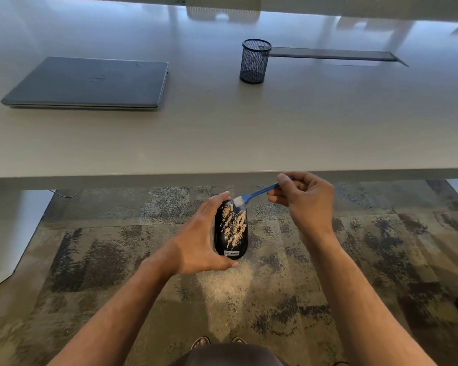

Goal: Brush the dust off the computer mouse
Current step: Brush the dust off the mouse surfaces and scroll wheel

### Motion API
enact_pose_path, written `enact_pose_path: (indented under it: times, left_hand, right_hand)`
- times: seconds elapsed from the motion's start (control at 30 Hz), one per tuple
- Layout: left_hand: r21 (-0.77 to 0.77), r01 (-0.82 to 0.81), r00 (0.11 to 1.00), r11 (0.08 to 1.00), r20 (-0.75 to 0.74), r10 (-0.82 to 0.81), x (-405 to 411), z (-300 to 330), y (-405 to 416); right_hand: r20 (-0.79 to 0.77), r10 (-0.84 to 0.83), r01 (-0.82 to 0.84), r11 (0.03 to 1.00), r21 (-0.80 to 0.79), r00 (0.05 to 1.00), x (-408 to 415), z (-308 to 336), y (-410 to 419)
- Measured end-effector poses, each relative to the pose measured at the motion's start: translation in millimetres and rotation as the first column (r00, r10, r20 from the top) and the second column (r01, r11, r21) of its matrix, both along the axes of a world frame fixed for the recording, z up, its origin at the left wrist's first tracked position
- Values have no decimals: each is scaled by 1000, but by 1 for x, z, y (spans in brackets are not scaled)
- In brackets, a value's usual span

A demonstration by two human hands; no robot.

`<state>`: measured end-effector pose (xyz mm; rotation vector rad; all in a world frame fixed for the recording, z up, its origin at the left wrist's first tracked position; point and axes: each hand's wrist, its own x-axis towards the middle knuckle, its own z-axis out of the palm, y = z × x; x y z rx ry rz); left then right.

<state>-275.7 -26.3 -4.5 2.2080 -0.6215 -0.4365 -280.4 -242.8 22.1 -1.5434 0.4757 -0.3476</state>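
Lenovo-labelled mouse [231,229], dusty, held in left hand [198,239]; right hand [306,199] pinches blue brush [254,194].

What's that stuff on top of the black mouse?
Tan dust lies in streaks over the mouse, and the white bristles of a blue brush touch its front end. The left hand covers its left side, so any dust there is hidden.

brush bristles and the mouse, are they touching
Touching. The head view shows the white bristles of the blue brush pressed on the front end of the dusty mouse, with no gap between them.
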Motion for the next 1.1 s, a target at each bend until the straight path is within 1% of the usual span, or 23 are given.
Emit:
enact_pose_path:
  times: [0.2, 0.33, 0.47, 0.63, 0.83, 0.97, 1.1]
  left_hand:
    - [14, -27, 1000, 1000, 11, 27, 1, -1, 2]
    - [10, -33, 999, 999, 10, 33, -2, -1, 0]
    - [-3, -43, 999, 999, 9, 43, -3, 0, -1]
    - [-1, -48, 999, 999, 13, 48, -5, -1, 0]
    - [-8, -55, 998, 998, 11, 55, -5, -5, 1]
    - [-27, -65, 998, 998, 9, 66, -5, -7, 4]
    - [-22, -61, 998, 998, 11, 61, -6, -8, 3]
  right_hand:
    - [-6, -49, 49, 999, -3, 999, -14, 1, -9]
    - [19, -26, 25, 999, 38, 999, -15, 5, -3]
    - [-11, 0, 0, 1000, -6, 1000, -18, -2, 1]
    - [-12, -71, 71, 997, 3, 997, -21, -1, -9]
    - [-16, 1, -2, 999, -32, 1000, -24, 1, 4]
    - [-17, -57, 56, 996, -66, 998, -31, 0, -4]
    - [3, -56, 56, 998, -28, 998, -32, 5, 1]
